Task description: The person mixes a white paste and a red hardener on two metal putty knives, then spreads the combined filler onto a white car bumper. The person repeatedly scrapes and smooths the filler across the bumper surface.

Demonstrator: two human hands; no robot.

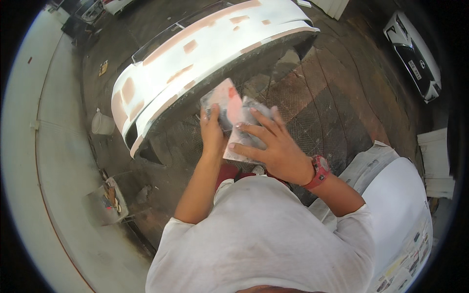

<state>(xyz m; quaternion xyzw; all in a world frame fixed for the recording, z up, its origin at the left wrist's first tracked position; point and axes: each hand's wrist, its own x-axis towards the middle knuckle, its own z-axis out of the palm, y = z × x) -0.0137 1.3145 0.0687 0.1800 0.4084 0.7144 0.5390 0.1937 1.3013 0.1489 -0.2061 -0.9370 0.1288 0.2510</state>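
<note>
My left hand point(212, 134) grips a flat board point(211, 97) by its lower left side, thumb across its face. Pink paste with a small red streak point(233, 105) lies on the board, among grey and white smears. My right hand point(281, 146), with a red watch at the wrist, has its fingers across a grey-smeared flat plate point(251, 139) that meets the board's right side. The plate's grip from beneath is hidden. Just beyond both hands stands a white car bumper point(161, 68) with several pinkish-brown patches; nothing touches it.
A white bucket point(102, 123) stands left of the bumper. Nearer on the left, a small stand point(119, 198) carries tools. A white curved panel point(395, 195) with paper along its edge is close on my right. Another white car front piece point(413, 56) lies far right.
</note>
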